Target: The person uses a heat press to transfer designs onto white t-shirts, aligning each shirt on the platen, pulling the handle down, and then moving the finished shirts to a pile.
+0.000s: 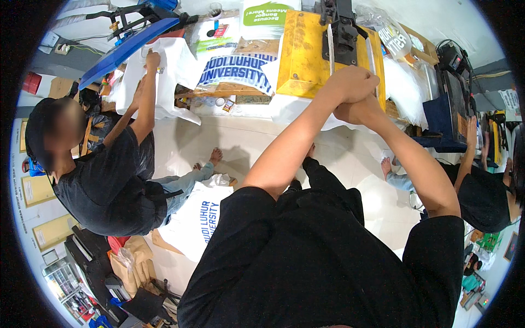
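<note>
Overlapping above the near side of the yellow press (303, 54), my two hands meet in line with its pale bars. From the left, white cloth (298, 109) hangs out along the press's near edge, the rest of it covered by the plate. One left-hand bar (331, 49) runs lengthwise away from me over the press, beside the black mechanism (343, 33), and its near end vanishes at my wrist. My left hand (355, 82) lies uppermost, farther in over the press; my right hand (358, 111) tucks against it, nearer the front edge and me. To their right, a second bar (371, 57) follows the same line.

How far either hand is closed I cannot tell: left fingers look curled, right ones are mostly hidden, and any crosspiece inside stays out of sight. Well left of the press, a co-worker (109, 180) reaches over another white cloth (175, 65), its far part masked by a blue board (128, 52); well right, a second co-worker (484, 191) is cut off by the rim.
</note>
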The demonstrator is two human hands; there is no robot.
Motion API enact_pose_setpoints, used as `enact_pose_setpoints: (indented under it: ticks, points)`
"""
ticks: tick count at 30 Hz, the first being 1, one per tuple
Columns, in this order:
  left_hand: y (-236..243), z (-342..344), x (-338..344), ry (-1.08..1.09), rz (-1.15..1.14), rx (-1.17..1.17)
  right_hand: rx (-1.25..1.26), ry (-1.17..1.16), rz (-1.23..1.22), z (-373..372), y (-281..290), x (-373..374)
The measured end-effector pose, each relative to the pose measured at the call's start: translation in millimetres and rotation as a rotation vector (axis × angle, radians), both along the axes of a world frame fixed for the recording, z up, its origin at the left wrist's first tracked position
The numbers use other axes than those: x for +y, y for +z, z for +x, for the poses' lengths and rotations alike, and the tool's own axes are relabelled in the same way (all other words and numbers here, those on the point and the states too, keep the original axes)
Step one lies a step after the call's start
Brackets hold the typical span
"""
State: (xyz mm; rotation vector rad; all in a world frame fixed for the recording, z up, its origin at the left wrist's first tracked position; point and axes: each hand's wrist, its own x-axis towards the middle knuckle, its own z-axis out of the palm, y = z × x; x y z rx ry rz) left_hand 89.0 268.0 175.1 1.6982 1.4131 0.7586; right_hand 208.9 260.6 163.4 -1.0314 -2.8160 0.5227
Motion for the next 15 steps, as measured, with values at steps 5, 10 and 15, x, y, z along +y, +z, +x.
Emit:
enact_pose_setpoints:
  ticks: [5, 10, 15]
  points:
    - [0.5, 1.2, -1.9, 0.020, 0.030, 0.020, -0.026, -0.013, -0.023, 0.2, -4.0, 2.3]
    - [-3.7, 2.6, 0.3, 0.022, 0.057, 0.040, -0.037, -0.045, -0.046, -0.6, 1.5, -0.5]
    - [-1.3, 0.8, 1.0, 0.003, 0.015, 0.041, -0.027, -0.074, -0.148, 1.7, 1.0, 0.3]
